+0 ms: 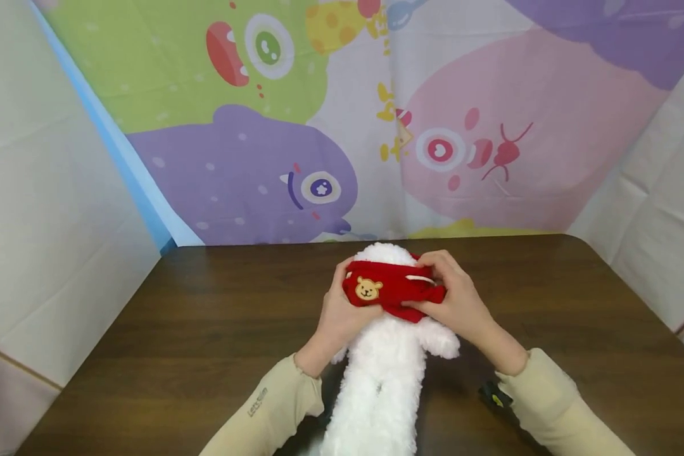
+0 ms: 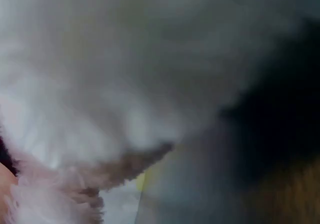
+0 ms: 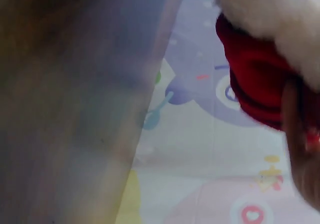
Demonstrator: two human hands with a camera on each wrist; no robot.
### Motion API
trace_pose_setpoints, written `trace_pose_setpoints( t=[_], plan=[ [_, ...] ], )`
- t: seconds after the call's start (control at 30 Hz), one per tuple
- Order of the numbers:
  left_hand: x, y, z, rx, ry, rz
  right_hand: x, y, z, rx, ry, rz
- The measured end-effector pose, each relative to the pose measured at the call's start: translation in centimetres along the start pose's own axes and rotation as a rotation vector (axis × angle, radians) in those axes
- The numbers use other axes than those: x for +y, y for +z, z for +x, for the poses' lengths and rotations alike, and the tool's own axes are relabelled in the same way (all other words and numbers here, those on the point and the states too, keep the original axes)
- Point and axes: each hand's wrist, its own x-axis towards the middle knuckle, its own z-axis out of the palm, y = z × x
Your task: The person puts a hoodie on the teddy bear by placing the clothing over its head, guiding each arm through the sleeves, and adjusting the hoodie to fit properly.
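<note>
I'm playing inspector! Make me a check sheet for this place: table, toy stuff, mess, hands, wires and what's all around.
Surface: dark brown wooden table.
Job's things: white fluffy toy, head at the far end; red garment with a bear-face patch across its head. Whether it goes all the way round is hidden.
Clutter: small dark object beside the right sleeve; can't tell what it is.
Hands: left hand grips one side of the garment, right hand the other.
Cables: nothing seen.
Surroundings: cartoon backdrop behind; pale sheets at both sides.
</note>
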Motion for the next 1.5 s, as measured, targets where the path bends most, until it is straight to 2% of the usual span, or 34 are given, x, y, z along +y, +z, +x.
trace_pose_setpoints(
  t=[0.17,0.3,0.4,0.5,0.63,0.73,0.87,0.93,1.0,1.03,1.2,1.27,1.37,1.5],
  plan=[
    [-0.2,0.2,0.0,0.043,0.018,-0.013,-0.5,0.7,-0.3,0.133,0.077,-0.218],
    [-0.2,0.4,-0.1,0.050,0.028,-0.014,-0.8,1.0,-0.5,0.205,0.114,-0.265],
    [-0.2,0.5,-0.2,0.064,0.026,0.017,-1.0,1.3,-0.6,0.222,0.164,-0.263],
    [-0.2,0.5,-0.3,0.097,0.017,0.103,-1.1,1.4,-0.7,0.184,0.245,-0.220],
    [-0.4,0.3,-0.3,0.145,0.021,0.183,-1.1,1.3,-0.7,0.078,0.334,-0.113],
    [-0.5,0.1,-0.2,0.161,0.023,0.178,-0.9,1.1,-0.7,-0.010,0.317,-0.061],
    [-0.6,-0.1,0.0,0.154,-0.015,0.162,-0.7,0.8,-0.7,-0.111,0.284,-0.007],
    [-0.7,-0.2,0.1,0.118,-0.034,0.152,-0.6,0.6,-0.6,-0.139,0.317,0.021],
    [-0.7,-0.5,0.4,0.039,-0.016,0.128,-0.4,0.3,-0.6,-0.141,0.364,0.050],
    [-0.6,-0.7,0.6,-0.014,-0.007,0.108,-0.4,0.1,-0.5,-0.133,0.386,0.063],
    [0.1,-3.1,1.4,-0.364,0.003,-0.039,-0.3,-0.8,-0.2,-0.080,0.510,0.089],
    [0.3,-4.2,1.7,-0.468,0.007,-0.077,-0.3,-0.8,-0.2,-0.073,0.551,0.093],
    [0.2,-5.3,2.1,-0.544,0.065,-0.096,-0.3,-0.6,-0.2,-0.074,0.569,0.135],
    [-0.1,-5.8,2.4,-0.550,0.103,-0.100,-0.3,-0.3,-0.1,-0.088,0.577,0.200]
  ],
)
